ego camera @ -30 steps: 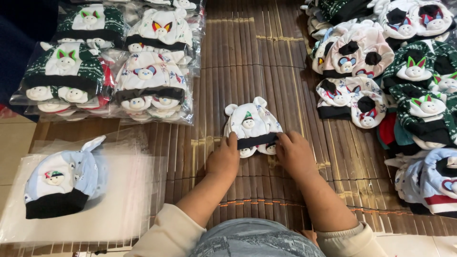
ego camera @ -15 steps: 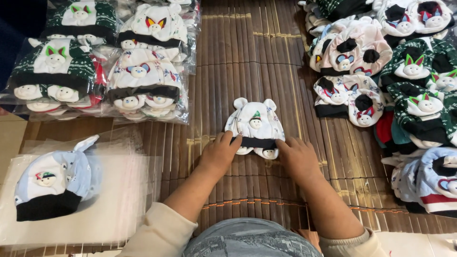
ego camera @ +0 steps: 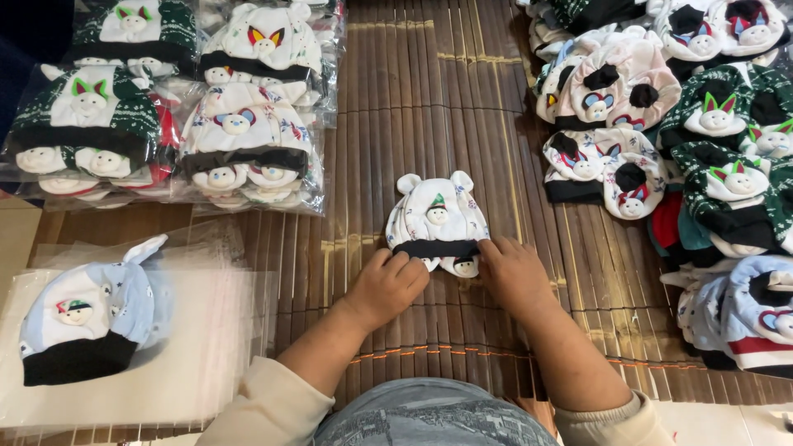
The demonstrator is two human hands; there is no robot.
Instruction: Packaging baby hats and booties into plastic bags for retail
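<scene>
Bamboo mat point(ego camera: 429, 99) carries a white hat point(ego camera: 436, 216), still central. Both hands have curled tighter: left hand point(ego camera: 388, 285) at 7 o'clock, right hand point(ego camera: 514, 274) at 5 o'clock, pressing its black band.

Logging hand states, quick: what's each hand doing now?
Left hand: curled, fingers on the white hat's black brim.
Right hand: fingers on the same brim; firm grip cannot be told.

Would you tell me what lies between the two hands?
In the head view, the white hat's black brim lies between the left hand and right hand, on the bamboo mat.
</scene>
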